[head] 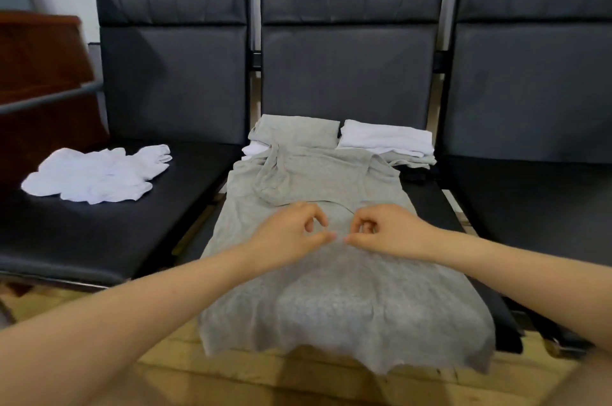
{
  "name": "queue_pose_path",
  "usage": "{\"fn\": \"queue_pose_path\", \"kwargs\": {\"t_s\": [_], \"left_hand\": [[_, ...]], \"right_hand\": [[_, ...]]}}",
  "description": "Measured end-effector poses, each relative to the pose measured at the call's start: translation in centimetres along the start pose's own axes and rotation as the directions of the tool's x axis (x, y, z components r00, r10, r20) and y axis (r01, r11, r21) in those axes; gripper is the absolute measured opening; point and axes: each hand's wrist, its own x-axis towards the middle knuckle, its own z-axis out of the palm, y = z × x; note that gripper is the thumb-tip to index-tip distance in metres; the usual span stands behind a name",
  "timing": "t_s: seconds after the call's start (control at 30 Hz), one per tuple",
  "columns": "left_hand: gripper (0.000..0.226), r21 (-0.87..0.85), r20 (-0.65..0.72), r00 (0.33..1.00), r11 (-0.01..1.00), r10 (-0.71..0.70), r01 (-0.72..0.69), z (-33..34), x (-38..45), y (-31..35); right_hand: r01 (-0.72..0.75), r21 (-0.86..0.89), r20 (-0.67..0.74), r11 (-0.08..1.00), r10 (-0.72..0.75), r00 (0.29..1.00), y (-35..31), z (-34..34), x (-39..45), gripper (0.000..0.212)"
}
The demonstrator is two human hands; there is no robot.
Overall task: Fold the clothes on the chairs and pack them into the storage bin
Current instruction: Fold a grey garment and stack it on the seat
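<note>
Three dark chairs [347,74] stand in a row. A grey shirt [331,289] lies spread along the middle seat, hem hanging over the front edge, ready for folding. Folded stacks [387,140] wait behind it; a crumpled white garment [96,173] lies on the left seat. No storage bin shows. The left hand [291,236] and right hand [384,233], nearly touching, each pinch the shirt's middle, probably to lift a fold.

No text, label, brand, number or sign can be read on the clothes, the chairs or anything else that is shown
</note>
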Motion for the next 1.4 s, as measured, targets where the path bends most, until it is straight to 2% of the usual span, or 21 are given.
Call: {"fn": "queue_pose_path", "kwargs": {"t_s": [0.1, 0.2, 0.27, 0.33, 0.5, 0.7, 0.77, 0.87, 0.97, 1.07, 1.13, 1.27, 1.4], "left_hand": [[0.036, 0.052, 0.196, 0.977, 0.994, 0.080, -0.092, 0.7, -3.2, 0.2], [0.023, 0.067, 0.276, 0.942, 0.974, 0.189, -0.215, 1.6, -4.3, -0.4], [0.013, 0.048, 0.261, 0.937, 0.967, 0.231, -0.251, 2.0, -4.1, -0.5], [0.012, 0.055, 0.259, 0.939, 0.967, 0.228, -0.250, 2.2, -3.3, -0.7], [0.012, 0.129, 0.217, 0.969, 0.980, 0.119, -0.149, 1.7, 0.0, -3.6], [0.012, 0.130, 0.116, 0.992, 0.990, 0.044, -0.059, 1.6, 2.0, -5.6], [0.010, 0.123, 0.095, 0.995, 0.991, 0.042, -0.053, 1.6, 1.8, -5.5], [0.013, 0.109, 0.066, 0.997, 0.993, 0.033, -0.040, 1.4, 0.9, -4.5], [0.016, 0.077, 0.041, 0.999, 0.997, 0.021, -0.024, 1.0, -0.9, -3.0], [0.024, 0.042, 0.022, 0.998, 0.997, 0.059, -0.060, 1.2, -3.2, -1.6], [0.035, 0.077, 0.001, 0.993, 0.990, 0.116, -0.115, 1.8, -4.5, -1.3], [0.051, 0.183, -0.036, 0.973, 0.959, 0.227, -0.217, 3.4, -6.1, -2.0], [0.036, 0.137, -0.068, 0.942, 0.938, 0.328, -0.317, 4.1, -6.6, -1.8]], "right_hand": [[0.034, 0.036, 0.129, 0.999, -0.038, 0.991, -1.1, -0.2, -2.4, 0.026], [0.049, 0.072, 0.233, 0.996, -0.064, 0.970, -0.8, 0.4, -3.9, 0.024], [0.012, 0.159, 0.251, 0.987, -0.052, 0.967, 0.0, 1.3, -4.2, 0.023], [-0.015, 0.216, 0.214, 0.976, -0.032, 0.976, 0.8, 2.0, -4.0, 0.022], [0.013, 0.104, 0.073, 0.994, -0.020, 0.997, 2.2, 1.9, -2.5, 0.022], [0.047, 0.022, 0.107, 0.999, -0.049, 0.993, 1.8, 1.2, -1.9, 0.045], [0.119, -0.059, 0.096, 0.991, -0.113, 0.989, 1.3, 1.7, -2.1, 0.048], [0.296, -0.124, -0.018, 0.947, -0.301, 0.954, 0.8, 2.8, -2.6, 0.054], [0.314, -0.073, -0.019, 0.947, -0.316, 0.949, 0.4, 3.5, -3.2, 0.055], [0.310, -0.045, -0.011, 0.950, -0.311, 0.950, 0.6, 4.2, -3.5, 0.040], [0.294, 0.020, -0.027, 0.956, -0.294, 0.956, 1.0, 4.1, -3.6, 0.031], [0.319, 0.064, -0.009, 0.946, -0.319, 0.948, 2.1, 3.7, -3.6, 0.033], [0.342, 0.068, 0.037, 0.937, -0.345, 0.938, 2.0, 3.2, -3.7, 0.014]]}}
